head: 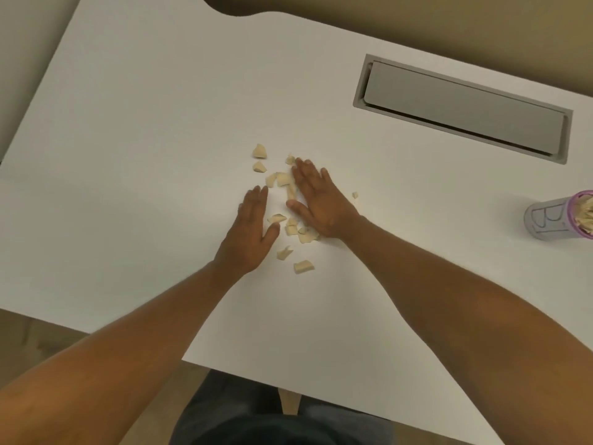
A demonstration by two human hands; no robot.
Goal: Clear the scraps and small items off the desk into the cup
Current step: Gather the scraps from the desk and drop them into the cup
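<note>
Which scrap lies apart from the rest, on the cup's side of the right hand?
The tiny scrap just beyond the right hand, toward the cup; every other piece sits between or left of the hands.

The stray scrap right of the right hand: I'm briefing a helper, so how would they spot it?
Start at the white desk, then the right hand. Just right of its wrist lies one tiny tan scrap, alone, while the other scraps cluster between the hands.

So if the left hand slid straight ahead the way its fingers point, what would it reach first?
Likely nothing: the left hand points up and slightly right across the bare white desk. The two beige torn scraps lie just right of that line, though a slight drift could brush them.
</note>
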